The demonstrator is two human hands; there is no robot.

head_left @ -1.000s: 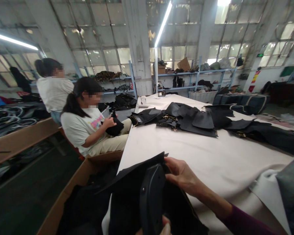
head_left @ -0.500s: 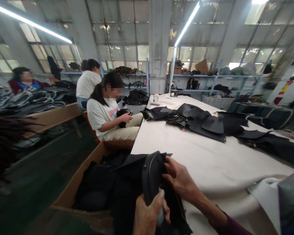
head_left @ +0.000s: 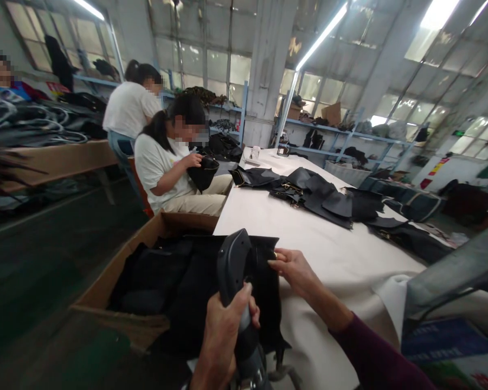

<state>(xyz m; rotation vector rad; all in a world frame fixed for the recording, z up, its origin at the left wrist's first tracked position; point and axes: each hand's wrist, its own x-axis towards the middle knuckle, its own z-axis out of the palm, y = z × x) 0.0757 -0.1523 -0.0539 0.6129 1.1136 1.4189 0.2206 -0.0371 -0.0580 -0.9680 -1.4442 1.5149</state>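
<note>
My left hand (head_left: 228,325) is wrapped round the handle of a black hand tool (head_left: 232,257) with a long curved head and a grey grip part. The tool's head lies over a black fabric piece (head_left: 266,287); whether it touches the cloth I cannot tell. My right hand (head_left: 295,269) pinches the right edge of this piece between thumb and fingers, where a bit of gold zipper shows. The piece overlaps a cardboard box (head_left: 106,317) heaped with black pieces (head_left: 146,281) and hangs down beside the table's edge.
A white-covered table (head_left: 244,211) stretches ahead on the right, with a row of black zippered pieces (head_left: 309,192) across it. Just left of it, a seated person (head_left: 166,168) handles a black item. At lower right a grey metal post (head_left: 451,276) rises near the table.
The view has turned a little. The tool and my left hand have shifted left and slightly up in view. My right hand now pinches the piece's edge, and the cloth hangs flatter.
</note>
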